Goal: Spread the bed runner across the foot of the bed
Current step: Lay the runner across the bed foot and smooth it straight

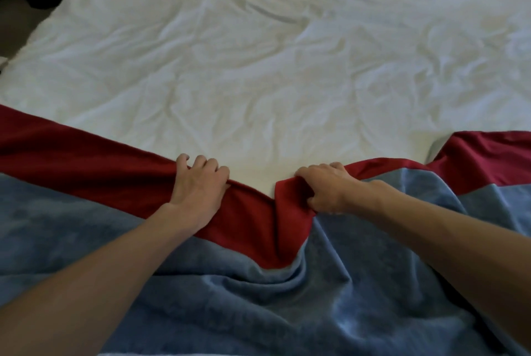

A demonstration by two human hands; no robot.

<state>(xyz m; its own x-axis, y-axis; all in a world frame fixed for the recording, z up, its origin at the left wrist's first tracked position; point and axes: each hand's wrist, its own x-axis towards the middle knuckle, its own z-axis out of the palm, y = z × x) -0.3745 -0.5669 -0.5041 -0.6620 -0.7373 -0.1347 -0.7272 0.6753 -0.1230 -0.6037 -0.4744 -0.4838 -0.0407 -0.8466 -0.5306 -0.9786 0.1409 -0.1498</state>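
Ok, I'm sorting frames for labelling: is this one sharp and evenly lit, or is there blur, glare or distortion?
Head view: soft throughout, so the weave of the bed runner is lost; dim, diffuse light with no glare, the white duvet brightest and the top left corner dark; wide-lens stretch swells the forearms toward the lower corners; the left hand and right hand each show a readable grip.

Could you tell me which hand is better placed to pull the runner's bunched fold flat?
Likely the right hand: its grip sits on the bunched red fold of the bed runner; the left hand holds a smoother stretch of edge.
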